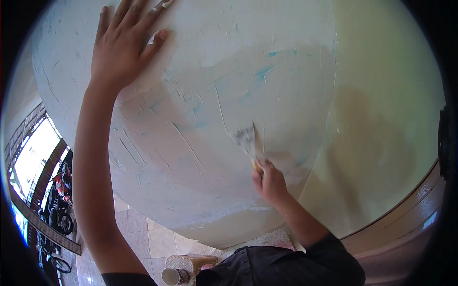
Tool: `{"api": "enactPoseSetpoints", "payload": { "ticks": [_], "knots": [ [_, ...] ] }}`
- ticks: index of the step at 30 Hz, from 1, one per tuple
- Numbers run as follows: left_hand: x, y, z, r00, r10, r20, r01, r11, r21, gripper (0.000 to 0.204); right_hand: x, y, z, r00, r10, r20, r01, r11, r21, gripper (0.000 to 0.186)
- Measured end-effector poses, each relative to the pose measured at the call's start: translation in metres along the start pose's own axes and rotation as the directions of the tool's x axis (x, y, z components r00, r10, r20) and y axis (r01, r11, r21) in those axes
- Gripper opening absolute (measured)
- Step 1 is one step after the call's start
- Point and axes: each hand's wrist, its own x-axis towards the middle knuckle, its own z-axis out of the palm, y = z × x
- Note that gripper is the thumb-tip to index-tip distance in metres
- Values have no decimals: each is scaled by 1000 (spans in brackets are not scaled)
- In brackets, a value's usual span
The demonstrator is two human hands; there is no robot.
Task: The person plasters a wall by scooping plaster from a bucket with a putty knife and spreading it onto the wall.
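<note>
In front of me rises a pale wall (296, 100) coated in whitish filler, with ridges, scrape lines and turquoise patches showing. At the upper left, my left hand (121, 52) is laid flat against it, fingers apart, with white smears on the thumb and a fingertip. Right of centre, my right hand (273, 183) grips the handle of a putty knife (246, 140). Its broad blade, spotted with filler, lies at the wall surface, angled up and to the left.
A yellowish-green wall (381, 62) adjoins on the right, carrying a shadow. Below, a cup-like container (174, 276) stands by a woven-looking stool (204, 260) on the tiled floor (162, 242). Motorcycles (58, 219) are parked at the far left, near a bright opening.
</note>
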Motion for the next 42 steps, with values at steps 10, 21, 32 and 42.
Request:
{"api": "enactPoseSetpoints", "payload": {
  "ticks": [10,21,32,42],
  "knots": [
    [0,2,10,992,18,-128,-19,1000,-6,55,78,-33,-38,955,-174,-240,177,984,-9,38],
    [-50,-74,38,941,267,-208,-229,955,188,53,-2,-15,9,933,-229,-278,237,972,-5,38],
    [-74,-107,39,948,232,-219,-195,964,180,47,-70,-37,58,999,35,-31,-32,994,101,36],
    [-81,-113,50,937,247,-246,-202,960,196,51,62,-114,55,986,-54,-160,71,993,97,33]
  ]
}}
